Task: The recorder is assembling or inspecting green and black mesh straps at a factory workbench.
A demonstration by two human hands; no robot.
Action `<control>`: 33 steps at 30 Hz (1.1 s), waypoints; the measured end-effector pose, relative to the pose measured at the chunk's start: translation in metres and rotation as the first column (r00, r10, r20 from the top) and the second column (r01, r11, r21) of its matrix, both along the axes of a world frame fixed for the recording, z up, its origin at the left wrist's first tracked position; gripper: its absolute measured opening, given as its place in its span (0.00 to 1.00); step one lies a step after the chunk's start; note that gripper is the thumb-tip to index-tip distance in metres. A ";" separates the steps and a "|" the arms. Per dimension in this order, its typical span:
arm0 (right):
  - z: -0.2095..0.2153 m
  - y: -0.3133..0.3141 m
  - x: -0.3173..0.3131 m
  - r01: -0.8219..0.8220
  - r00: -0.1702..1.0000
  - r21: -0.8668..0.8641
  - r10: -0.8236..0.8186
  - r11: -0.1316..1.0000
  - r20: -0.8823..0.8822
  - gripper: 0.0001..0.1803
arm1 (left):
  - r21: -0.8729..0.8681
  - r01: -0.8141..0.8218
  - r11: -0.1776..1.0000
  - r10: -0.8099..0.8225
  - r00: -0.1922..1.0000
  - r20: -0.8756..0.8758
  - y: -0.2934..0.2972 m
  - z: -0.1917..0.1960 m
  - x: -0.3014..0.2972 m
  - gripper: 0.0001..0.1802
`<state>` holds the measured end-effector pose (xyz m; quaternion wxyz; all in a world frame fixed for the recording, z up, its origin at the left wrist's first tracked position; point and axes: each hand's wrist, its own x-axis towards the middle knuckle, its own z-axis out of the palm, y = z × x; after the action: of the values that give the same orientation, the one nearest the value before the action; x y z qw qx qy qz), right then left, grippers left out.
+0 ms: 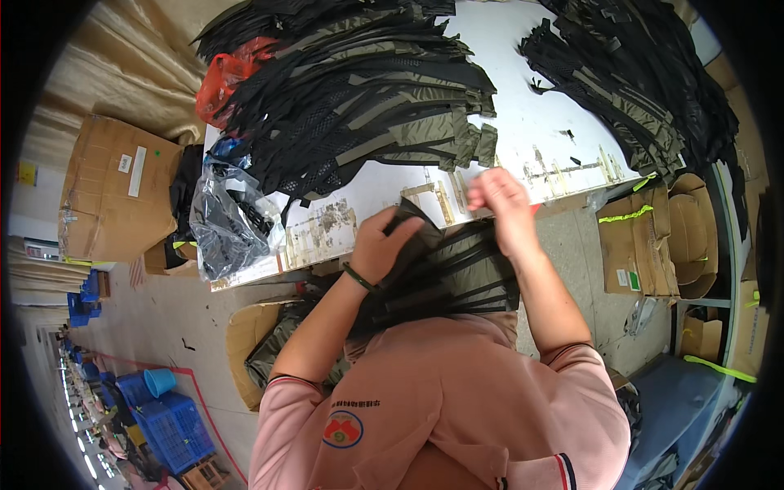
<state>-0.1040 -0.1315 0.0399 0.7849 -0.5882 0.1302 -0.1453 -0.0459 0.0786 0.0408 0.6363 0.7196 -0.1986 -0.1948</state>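
Two hands work a bundle of olive and black fabric pieces point(457, 269) at the near edge of the white tabletop point(523, 122), its strips running crosswise, left to right; left hand point(384, 245) fingers clench its upper-left corner, right hand point(502, 204) fingers pinch its top edge

We see olive fabric pieces with black straps point(457, 273) bundled flat on the lap, straps fanning rightward.

My shirt point(457, 392) is pink, the straps point(441, 273) I hold are black and olive, the table point(523, 90) is white, one bag point(222, 77) is red, the crates point(167, 416) are blue.
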 end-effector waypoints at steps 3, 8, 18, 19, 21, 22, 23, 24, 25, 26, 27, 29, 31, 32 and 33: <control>0.008 0.042 0.003 0.010 0.959 -0.659 0.179 0.752 0.220 0.03 | 0.209 0.097 0.973 -0.128 0.982 0.139 -0.009 0.006 -0.007 0.14; -0.009 0.006 0.008 0.163 0.984 -0.008 -0.162 0.987 0.077 0.03 | 0.234 0.105 0.967 -0.157 0.964 0.214 -0.007 0.008 -0.008 0.18; -0.023 0.033 -0.010 0.054 0.998 -0.529 -0.058 0.847 0.009 0.08 | 0.274 0.282 0.919 -0.345 0.913 0.219 0.001 -0.006 -0.004 0.23; -0.020 0.021 -0.011 0.084 0.995 -0.515 -0.104 0.853 -0.009 0.09 | 0.273 0.285 0.919 -0.347 0.913 0.214 0.012 -0.011 -0.002 0.23; -0.015 -0.005 -0.017 0.192 0.979 -0.569 -0.199 0.800 0.051 0.09 | 0.447 0.278 0.850 -0.408 0.884 0.227 0.041 -0.021 0.002 0.26; -0.005 -0.017 -0.023 0.215 0.970 -0.590 -0.242 0.778 0.034 0.10 | 0.446 0.277 0.851 -0.408 0.883 0.230 0.052 -0.015 0.005 0.26; -0.012 -0.035 -0.030 0.214 0.968 -0.601 -0.248 0.770 0.027 0.12 | 0.572 0.396 0.718 -0.518 0.853 0.060 0.063 -0.007 0.008 0.25; -0.014 -0.048 -0.041 0.189 0.964 -0.636 -0.263 0.749 -0.023 0.12 | 0.659 0.509 0.554 -0.590 0.799 -0.121 0.070 -0.002 0.007 0.25; -0.022 -0.065 -0.052 0.093 0.955 -0.701 -0.264 0.707 -0.139 0.13 | 0.659 0.505 0.557 -0.590 0.799 -0.114 0.073 -0.006 0.003 0.25; -0.034 -0.076 -0.063 -0.058 0.919 -0.785 -0.275 0.616 -0.284 0.14 | 0.659 0.548 0.515 -0.619 0.770 -0.157 0.076 -0.014 -0.004 0.25; -0.040 -0.082 -0.070 -0.219 0.856 -0.828 -0.305 0.517 -0.417 0.15 | 0.658 0.589 0.470 -0.645 0.738 -0.200 0.079 -0.023 -0.012 0.25; -0.030 -0.079 -0.062 -0.334 0.821 -0.821 -0.284 0.462 -0.494 0.17 | 0.765 0.493 0.414 -0.666 0.737 -0.114 0.083 -0.063 -0.034 0.25; -0.025 -0.076 -0.042 -0.339 0.829 -0.842 -0.290 0.420 -0.479 0.19 | 0.853 0.388 0.349 -0.707 0.707 -0.032 0.075 -0.075 -0.036 0.25; -0.023 -0.073 -0.017 -0.230 0.877 -0.874 -0.299 0.428 -0.377 0.19 | 0.857 0.414 0.308 -0.724 0.686 -0.072 0.070 -0.074 -0.034 0.26; -0.019 -0.067 0.012 -0.162 0.906 -0.879 -0.284 0.448 -0.312 0.19 | 0.859 0.438 0.263 -0.735 0.668 -0.116 0.069 -0.074 -0.033 0.27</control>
<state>-0.0922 -0.1982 0.0210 0.3053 -0.9219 0.2201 -0.0916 -0.0784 0.1474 -0.0334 0.0490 0.8194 -0.4318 -0.3738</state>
